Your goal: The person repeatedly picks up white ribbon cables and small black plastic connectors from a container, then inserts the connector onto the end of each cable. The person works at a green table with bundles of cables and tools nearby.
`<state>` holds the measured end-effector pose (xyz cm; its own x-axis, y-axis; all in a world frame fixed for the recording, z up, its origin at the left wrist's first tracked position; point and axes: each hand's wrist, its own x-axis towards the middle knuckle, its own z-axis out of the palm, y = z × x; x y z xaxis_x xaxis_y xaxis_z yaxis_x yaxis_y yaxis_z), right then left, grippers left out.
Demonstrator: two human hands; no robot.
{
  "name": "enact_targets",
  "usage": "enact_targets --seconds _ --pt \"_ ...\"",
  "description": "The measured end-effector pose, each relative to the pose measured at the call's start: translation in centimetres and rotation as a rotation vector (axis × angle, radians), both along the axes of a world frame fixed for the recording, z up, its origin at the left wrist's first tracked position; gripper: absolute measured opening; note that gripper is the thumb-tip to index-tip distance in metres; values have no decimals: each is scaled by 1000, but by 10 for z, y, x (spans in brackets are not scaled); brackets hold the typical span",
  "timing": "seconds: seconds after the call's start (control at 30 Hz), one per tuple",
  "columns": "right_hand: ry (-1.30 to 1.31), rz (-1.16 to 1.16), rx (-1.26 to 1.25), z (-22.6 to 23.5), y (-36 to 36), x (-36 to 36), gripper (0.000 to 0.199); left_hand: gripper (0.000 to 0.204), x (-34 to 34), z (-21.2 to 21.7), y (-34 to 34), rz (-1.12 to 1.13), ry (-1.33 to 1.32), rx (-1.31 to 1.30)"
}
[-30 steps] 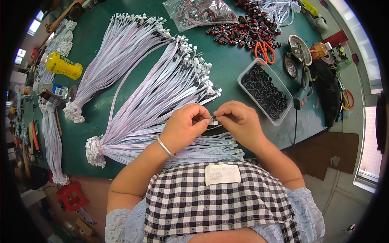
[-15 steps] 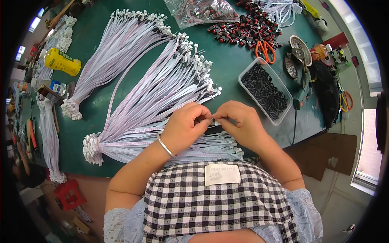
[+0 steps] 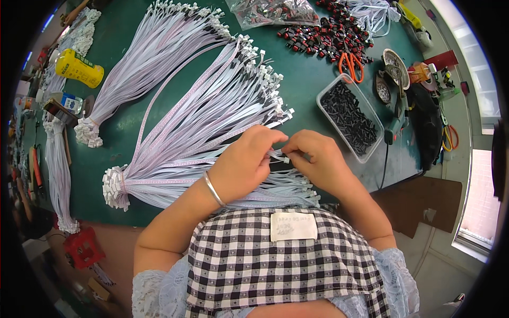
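Note:
My left hand (image 3: 245, 161), with a bangle on its wrist, is closed over the near side of a fanned bundle of white ribbon cables (image 3: 180, 127). One cable end (image 3: 278, 155) comes out between its fingers. Facing it, my right hand (image 3: 318, 159) pinches at that end with thumb and forefinger; the fingers hide any small part there. White connectors tie together at the bundle's left end (image 3: 115, 187), while the loose ends, some with black sleeves, spread to the right. A clear plastic box (image 3: 377, 123) of short black sleeves (image 3: 347, 119) stands right of my hands.
Another cable bundle (image 3: 154, 58) lies at the far left, beside a yellow bottle (image 3: 79, 68). Red-and-black switches (image 3: 328, 40) are heaped at the back, with orange-handled scissors (image 3: 351, 68) and a plastic bag (image 3: 273, 11). Metal dishes (image 3: 397, 69) and a green-handled tool (image 3: 393, 130) lie right.
The fingers of my left hand have shifted up and opened out slightly near the cable end. My right hand stays at nearly the same spot. The whole view has shifted a little.

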<state>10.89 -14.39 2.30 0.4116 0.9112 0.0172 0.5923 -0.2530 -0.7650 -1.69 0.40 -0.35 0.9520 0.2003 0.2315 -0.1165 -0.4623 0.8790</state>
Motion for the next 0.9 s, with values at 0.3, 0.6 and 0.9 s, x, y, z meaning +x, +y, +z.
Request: enact_targets --seconds 0.3,0.6,0.9 --pt "-73 8 72 2 9 -3 9 41 0 -3 -5 95 20 232" --pt "-184 -2 108 -10 18 -12 8 69 3 -2 -4 163 -18 203" --pt "153 -40 100 0 15 14 11 57 12 2 -7 155 -125 170"
